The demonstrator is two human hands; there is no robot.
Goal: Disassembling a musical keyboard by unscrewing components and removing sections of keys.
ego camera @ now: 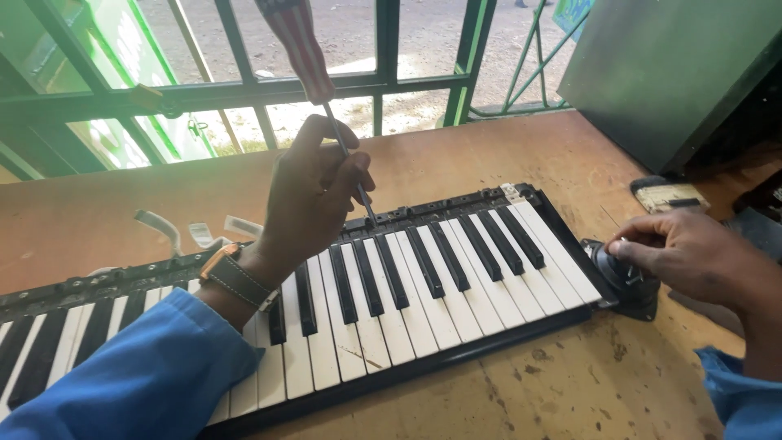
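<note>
We are gripping a screwdriver point(326, 98) in left-hand fingers point(314, 191), tip on the keyboard's point(407, 277) black rear rail; right fingers point(692, 253) are pinching a black speaker point(623, 281).

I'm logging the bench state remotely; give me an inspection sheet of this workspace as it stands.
Surface: wooden table, scuffed and stained.
Job's things: keyboard key assembly lying flat; screwdriver with its tip at the rear rail; small black speaker at the right end.
Clutter: a small flat part near the dark cabinet.
Grippers: left hand holds the screwdriver; right hand rests on the speaker.
Cables: white ribbon cables behind the keys.
Surroundings: green window bars, sunlit ground outside.
</note>
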